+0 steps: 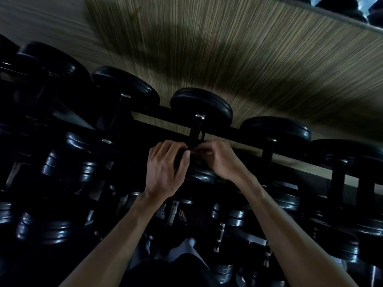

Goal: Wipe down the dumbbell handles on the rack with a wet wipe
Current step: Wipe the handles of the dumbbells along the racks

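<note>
A black dumbbell (201, 106) lies on the top rail of the rack (244, 137), and its dark handle (195, 131) runs toward me. My left hand (165, 168) and my right hand (219, 160) meet at the near end of that handle, with fingers curled around it from either side and fingertips almost touching. No wet wipe shows. The spot between my fingers is too dark to tell whether one is there. The dumbbell's near head (201, 176) sits just below my hands.
More black dumbbells line the top rail at left (124, 88) and right (275, 129). Lower tiers hold several smaller ones (51, 164). A striped wood-look wall (248, 59) rises behind the rack, and a mirror edge (342, 11) shows at top right.
</note>
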Motion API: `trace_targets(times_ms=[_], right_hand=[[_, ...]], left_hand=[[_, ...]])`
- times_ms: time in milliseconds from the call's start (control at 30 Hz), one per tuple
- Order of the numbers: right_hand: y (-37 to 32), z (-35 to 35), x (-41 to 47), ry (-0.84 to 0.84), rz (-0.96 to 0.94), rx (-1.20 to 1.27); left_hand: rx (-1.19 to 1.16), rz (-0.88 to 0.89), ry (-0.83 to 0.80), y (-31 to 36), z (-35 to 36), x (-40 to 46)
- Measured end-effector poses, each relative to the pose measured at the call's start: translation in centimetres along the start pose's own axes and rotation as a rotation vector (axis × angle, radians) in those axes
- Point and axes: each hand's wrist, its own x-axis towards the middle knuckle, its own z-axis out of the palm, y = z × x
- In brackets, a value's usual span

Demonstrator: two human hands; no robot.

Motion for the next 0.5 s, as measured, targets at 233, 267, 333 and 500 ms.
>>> trace_targets(times_ms=[233,267,333,500], right_hand=[[-2.1,-1.3,3.9,0.522,-0.042,-0.262],[-2.4,-1.1,4.1,0.501,-0.036,-0.281],[-2.4,-0.1,3.9,0.405,-0.021,-0.31],[-1.1,0.4,0.6,0.17,-0.026,-0.121]], left_hand=[[-0.09,-0.083,0.003,-0.5,-0.2,-0.8],[-0.108,-0.105,0.004,-0.6,-0.2,-1.0],[-0.128,-0.128,0.002,-0.8,-0.2,-1.2],[-0.154,-0.122,0.024,-0.7,-0.1,-1.2]])
